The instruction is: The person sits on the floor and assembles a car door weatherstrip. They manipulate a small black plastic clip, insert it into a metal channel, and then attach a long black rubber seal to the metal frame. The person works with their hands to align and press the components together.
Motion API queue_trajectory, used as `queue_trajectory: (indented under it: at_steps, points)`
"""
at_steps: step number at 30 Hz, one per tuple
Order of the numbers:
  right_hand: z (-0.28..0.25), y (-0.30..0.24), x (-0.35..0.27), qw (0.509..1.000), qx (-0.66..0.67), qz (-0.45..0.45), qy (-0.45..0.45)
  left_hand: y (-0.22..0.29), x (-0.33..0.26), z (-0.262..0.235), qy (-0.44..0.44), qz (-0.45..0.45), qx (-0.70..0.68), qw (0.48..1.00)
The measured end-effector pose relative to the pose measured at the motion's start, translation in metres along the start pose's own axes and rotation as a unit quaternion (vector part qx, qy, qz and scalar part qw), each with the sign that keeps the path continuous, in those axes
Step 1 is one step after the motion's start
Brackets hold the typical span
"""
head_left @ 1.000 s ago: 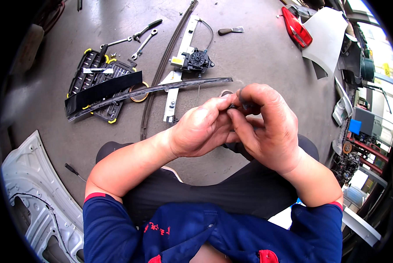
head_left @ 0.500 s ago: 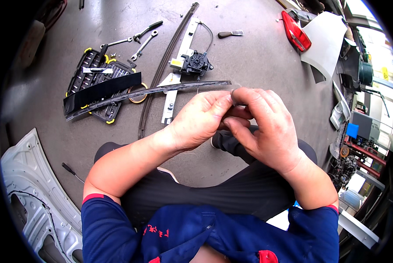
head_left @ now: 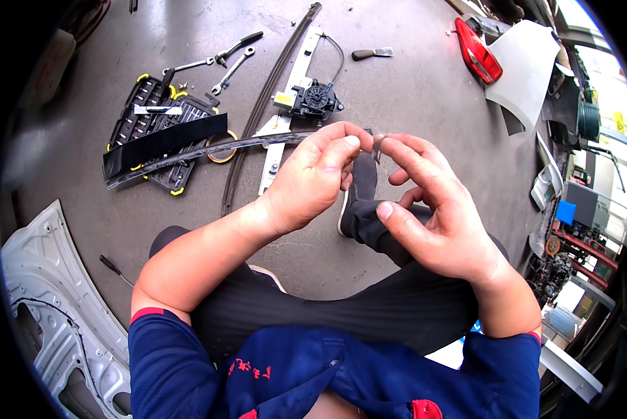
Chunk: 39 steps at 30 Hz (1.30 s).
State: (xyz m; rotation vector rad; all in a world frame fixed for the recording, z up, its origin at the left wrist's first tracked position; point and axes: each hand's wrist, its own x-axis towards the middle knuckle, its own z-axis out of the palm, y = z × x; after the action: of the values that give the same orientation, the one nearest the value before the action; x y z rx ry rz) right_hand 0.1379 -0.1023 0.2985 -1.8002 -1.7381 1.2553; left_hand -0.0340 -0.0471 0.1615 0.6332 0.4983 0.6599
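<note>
Clip (head_left: 378, 145), a small grey metal piece, sits between our two hands above our crossed legs; it is so small in this view that we can only guess at its shape. Our left hand (head_left: 312, 183) curls its fingers inward, thumb and forefinger tips brought together just beside the clip, though we cannot tell whether they pinch it. Our right hand (head_left: 435, 209) is half open, its forefinger (head_left: 404, 155) stretched up to touch the clip and its thumb held apart lower down. Behind the hands, a long dark strip (head_left: 208, 150) lies across the grey floor (head_left: 411, 91), its near end hidden by our left hand. A window regulator (head_left: 306, 98) with a black motor lies just beyond the strip, crossing a long thin rail. To the left, a black tool tray (head_left: 156, 136) with yellow corners sits under the strip, and wrenches (head_left: 219, 59) lie near its far side. A scraper (head_left: 371, 53) rests well apart, further back. A red tail lamp (head_left: 478, 50) and a white body panel (head_left: 526, 66) lie at the far right. A white door shell (head_left: 55, 307) lies at our lower left, with a screwdriver (head_left: 114, 269) beside it.
</note>
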Motion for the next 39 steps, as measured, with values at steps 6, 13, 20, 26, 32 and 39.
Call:
queue_trajectory:
  at_steps: [6,13,20,26,32,39]
  points:
    - [-0.001,0.003,0.001,0.995,-0.091,-0.047,-0.015,0.003,-0.003,0.005,0.01,0.036,0.153,0.988]
    - [-0.003,0.001,0.004,0.96,-0.262,-0.093,0.035,0.002,0.002,-0.008,-0.015,0.13,0.296,0.946]
    - [-0.021,0.002,0.006,0.988,-0.134,-0.078,0.02,0.003,0.008,-0.013,-0.017,0.116,0.297,0.948]
    - [-0.012,0.013,0.011,0.996,0.037,-0.048,0.065,0.009,0.005,-0.009,-0.052,-0.03,0.125,0.99]
    - [-0.008,0.008,0.015,0.988,-0.051,-0.133,0.067,0.008,-0.003,0.0,-0.136,-0.054,0.107,0.983]
    - [0.0,0.007,0.009,0.99,0.026,-0.114,0.077,0.003,-0.005,-0.001,-0.149,-0.073,0.036,0.985]
